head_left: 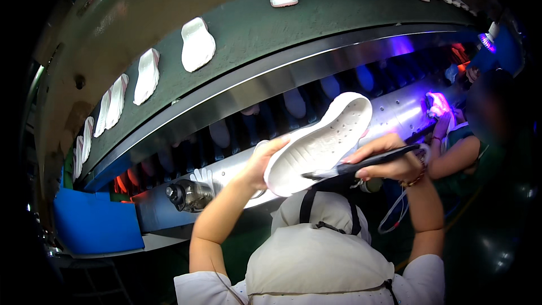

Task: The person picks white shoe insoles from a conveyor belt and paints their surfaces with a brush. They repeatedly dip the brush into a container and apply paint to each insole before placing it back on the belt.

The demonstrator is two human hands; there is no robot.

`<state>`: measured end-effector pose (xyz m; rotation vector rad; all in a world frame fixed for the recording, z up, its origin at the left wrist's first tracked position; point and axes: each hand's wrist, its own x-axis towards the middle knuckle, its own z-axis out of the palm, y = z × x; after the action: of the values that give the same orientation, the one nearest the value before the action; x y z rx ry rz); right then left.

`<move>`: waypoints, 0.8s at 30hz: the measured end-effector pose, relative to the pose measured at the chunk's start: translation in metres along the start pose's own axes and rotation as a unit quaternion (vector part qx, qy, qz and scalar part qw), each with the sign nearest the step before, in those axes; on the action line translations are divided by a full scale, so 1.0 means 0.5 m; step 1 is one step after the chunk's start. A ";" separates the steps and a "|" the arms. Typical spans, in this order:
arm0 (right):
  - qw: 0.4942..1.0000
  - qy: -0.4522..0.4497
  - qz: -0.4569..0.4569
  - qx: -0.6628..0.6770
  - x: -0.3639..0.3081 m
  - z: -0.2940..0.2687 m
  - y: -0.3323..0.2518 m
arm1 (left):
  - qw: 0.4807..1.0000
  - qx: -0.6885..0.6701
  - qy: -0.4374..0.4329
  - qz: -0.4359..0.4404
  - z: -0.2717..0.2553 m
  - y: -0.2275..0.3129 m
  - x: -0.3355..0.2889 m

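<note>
- Centre: left grip [264,161] clamps a white sole [324,138].
- Right of centre: right grip [392,161] clamps a black tool [370,162].
- Upper left: more soles [198,45] lie on a green belt [248,36].

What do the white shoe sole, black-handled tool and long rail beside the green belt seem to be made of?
Shoe sole: probably moulded foam or rubber, matte, given its small holes and ribs. Black-handled tool: perhaps smooth plastic, at least where gripped, from its even black surface. Rail: apparently polished metal, with streaked silvery reflections.
</note>
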<state>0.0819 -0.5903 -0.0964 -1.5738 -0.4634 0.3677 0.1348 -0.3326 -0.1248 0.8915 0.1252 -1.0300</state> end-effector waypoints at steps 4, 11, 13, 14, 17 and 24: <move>0.982 0.180 0.010 0.050 0.012 -0.036 0.065 | 0.987 -0.145 -0.062 -0.038 0.016 -0.024 0.027; 0.937 0.349 -0.015 0.003 -0.001 0.046 0.103 | 0.987 -0.123 -0.062 0.082 -0.009 -0.020 0.064; 0.950 0.283 -0.039 0.129 -0.041 0.030 0.085 | 0.982 -0.078 -0.013 0.170 0.033 0.025 0.047; 0.927 0.285 -0.113 0.216 -0.053 0.020 0.094 | 0.974 -0.076 -0.035 0.210 0.050 0.050 0.049; 0.885 0.353 -0.140 0.270 -0.059 -0.011 0.111 | 0.926 -0.052 -0.177 0.330 0.071 0.151 0.097; 0.869 0.369 -0.091 0.316 -0.047 -0.010 0.161 | 0.871 -0.350 0.035 0.343 0.089 0.275 0.300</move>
<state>0.0699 -0.6085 -0.1774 -0.9078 0.1154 -0.2320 0.3106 -0.4384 -0.0877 0.2487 0.2069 -0.2290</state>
